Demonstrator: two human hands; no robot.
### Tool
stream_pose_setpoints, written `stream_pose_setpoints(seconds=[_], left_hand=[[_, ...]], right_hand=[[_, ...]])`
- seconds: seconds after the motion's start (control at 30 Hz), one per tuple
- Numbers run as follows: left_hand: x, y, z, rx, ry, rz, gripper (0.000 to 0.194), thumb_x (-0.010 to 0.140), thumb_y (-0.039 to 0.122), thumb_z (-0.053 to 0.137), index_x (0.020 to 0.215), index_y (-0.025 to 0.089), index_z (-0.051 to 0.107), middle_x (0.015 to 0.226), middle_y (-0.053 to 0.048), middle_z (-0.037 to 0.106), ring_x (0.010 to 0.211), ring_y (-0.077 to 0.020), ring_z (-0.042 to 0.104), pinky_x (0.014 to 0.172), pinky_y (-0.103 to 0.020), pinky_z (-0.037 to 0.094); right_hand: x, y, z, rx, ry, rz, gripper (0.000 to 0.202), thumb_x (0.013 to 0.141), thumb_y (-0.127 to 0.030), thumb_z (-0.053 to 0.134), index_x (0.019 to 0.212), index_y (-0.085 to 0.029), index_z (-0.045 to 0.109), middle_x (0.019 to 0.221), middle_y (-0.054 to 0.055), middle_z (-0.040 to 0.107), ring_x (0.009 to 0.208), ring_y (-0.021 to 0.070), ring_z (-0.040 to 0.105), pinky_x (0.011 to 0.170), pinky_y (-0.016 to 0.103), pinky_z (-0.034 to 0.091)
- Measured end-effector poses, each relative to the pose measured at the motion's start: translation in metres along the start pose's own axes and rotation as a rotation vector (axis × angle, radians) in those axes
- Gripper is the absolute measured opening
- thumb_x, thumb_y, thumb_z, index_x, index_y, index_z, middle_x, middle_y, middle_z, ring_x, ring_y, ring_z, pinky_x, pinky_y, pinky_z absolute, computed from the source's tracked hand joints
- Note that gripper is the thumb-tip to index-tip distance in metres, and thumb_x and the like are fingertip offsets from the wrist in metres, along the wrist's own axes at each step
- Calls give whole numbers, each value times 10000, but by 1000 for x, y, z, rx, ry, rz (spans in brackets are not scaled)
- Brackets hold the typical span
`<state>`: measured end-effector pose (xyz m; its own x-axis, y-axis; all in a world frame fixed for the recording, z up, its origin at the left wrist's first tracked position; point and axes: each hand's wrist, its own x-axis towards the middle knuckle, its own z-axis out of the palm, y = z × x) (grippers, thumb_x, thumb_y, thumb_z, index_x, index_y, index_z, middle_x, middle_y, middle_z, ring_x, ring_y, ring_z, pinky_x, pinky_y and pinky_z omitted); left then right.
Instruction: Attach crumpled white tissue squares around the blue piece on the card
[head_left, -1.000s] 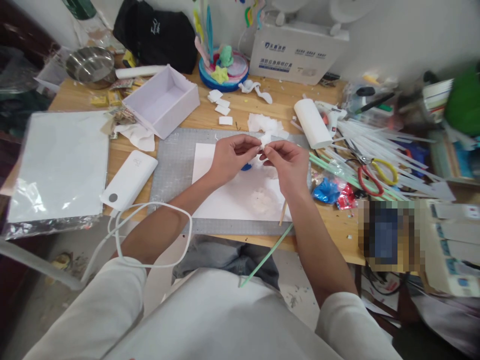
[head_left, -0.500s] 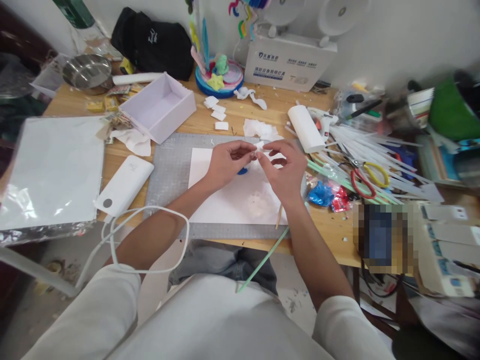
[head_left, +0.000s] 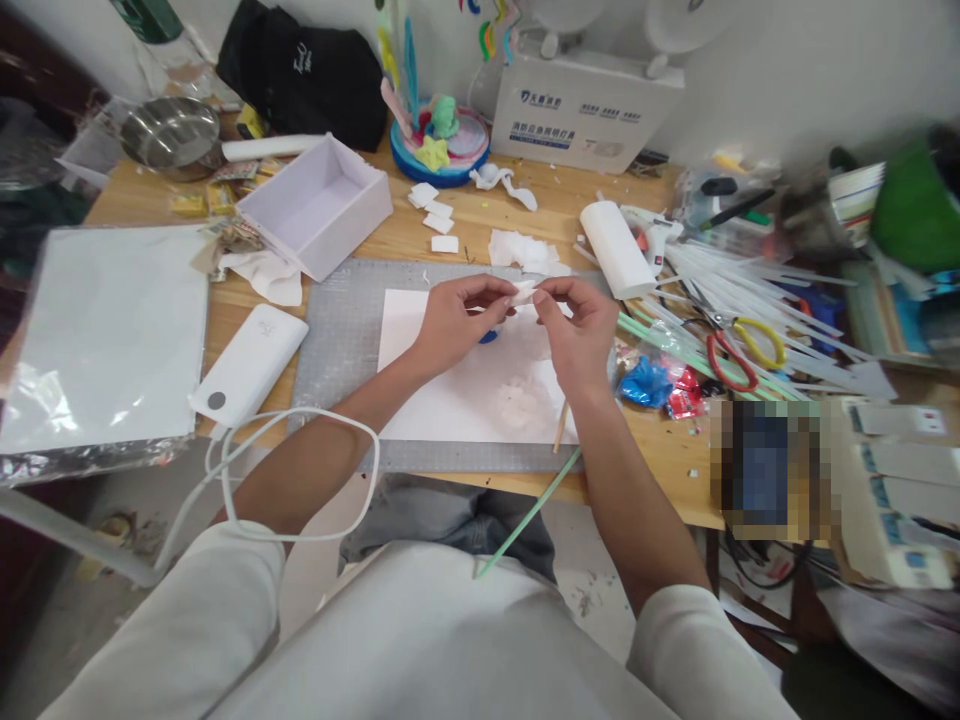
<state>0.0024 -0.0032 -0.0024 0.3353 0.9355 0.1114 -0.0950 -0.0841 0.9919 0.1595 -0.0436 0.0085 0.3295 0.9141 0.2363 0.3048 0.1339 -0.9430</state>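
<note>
Both hands pinch a small white piece (head_left: 523, 293), which looks like tissue or soft paper, above the sheet of paper. My left hand (head_left: 463, 318) grips its left end between thumb and fingertips. On the other end, my right hand (head_left: 576, 328) is closed the same way. Under them lies a white paper sheet (head_left: 442, 410) on a grey cutting mat (head_left: 330, 330). A pale fluffy clump (head_left: 519, 402) rests on the sheet. Something small and blue (head_left: 488, 337) shows beside my left hand, partly covered. Beyond the hands is a torn white tissue (head_left: 525, 250).
At the left are a white power bank (head_left: 251, 365) with a looped cable and a lilac box (head_left: 319, 205). A white roll (head_left: 616, 250), scissors (head_left: 739, 350), glue sticks (head_left: 720, 290) and a blue packet (head_left: 645, 382) crowd the right. A green stick (head_left: 529, 515) overhangs the front edge.
My right hand has shifted slightly right, and more of the white piece shows between the fingertips. My left hand keeps its pinch. The whole view has tilted a little.
</note>
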Motion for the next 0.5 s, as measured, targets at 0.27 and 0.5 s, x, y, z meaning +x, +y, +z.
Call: stream_pose_setpoints(seconds=[0.27, 0.5], left_hand=[[-3, 4, 3, 193, 78, 104, 240, 784, 369, 781, 894, 158, 757, 866, -56, 765, 778, -132, 709, 635, -200, 582], [-3, 5, 1, 262, 39, 105, 179, 856, 323, 652, 819, 161, 718, 788, -38, 719, 702, -113, 645, 570, -197, 519]], right_hand=[[-7, -13, 1, -94, -40, -74, 56, 840, -264, 660, 808, -219, 671, 789, -10, 687, 761, 134, 649, 621, 250, 508], [-5, -8, 2, -85, -4, -9, 65, 855, -283, 655, 832, -224, 671, 776, -18, 694, 742, 122, 648, 613, 243, 493]])
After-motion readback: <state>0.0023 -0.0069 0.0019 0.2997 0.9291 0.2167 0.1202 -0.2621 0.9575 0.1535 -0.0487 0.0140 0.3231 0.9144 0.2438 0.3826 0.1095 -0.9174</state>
